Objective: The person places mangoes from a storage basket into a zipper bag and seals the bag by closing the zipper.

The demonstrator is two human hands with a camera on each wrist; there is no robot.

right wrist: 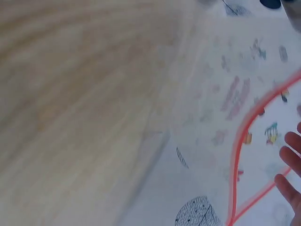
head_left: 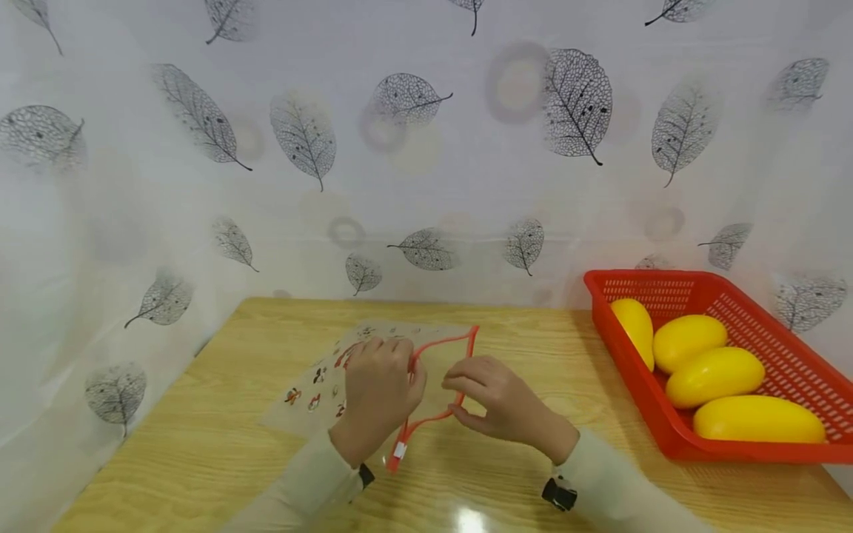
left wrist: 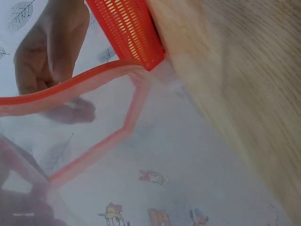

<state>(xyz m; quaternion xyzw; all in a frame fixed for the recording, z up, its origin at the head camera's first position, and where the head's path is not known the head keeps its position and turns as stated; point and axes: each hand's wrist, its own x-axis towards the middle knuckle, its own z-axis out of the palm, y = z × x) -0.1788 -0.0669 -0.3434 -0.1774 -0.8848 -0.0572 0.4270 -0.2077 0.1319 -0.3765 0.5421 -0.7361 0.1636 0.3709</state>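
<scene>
A clear plastic zip bag with small cartoon prints and a red zip edge lies slanted over the table. My left hand grips the left side of the bag's mouth, which gapes wide. A white slider sits on the strip below that hand. My right hand is at the mouth's right side, thumb and fingers apart near the red edge. Spread fingers show beside the red strip in the right wrist view. In the left wrist view, part of the right hand shows through the film.
A red plastic basket stands on the right of the wooden table. Several smooth yellow oblong objects lie in it. A pale curtain with a leaf print hangs behind the table.
</scene>
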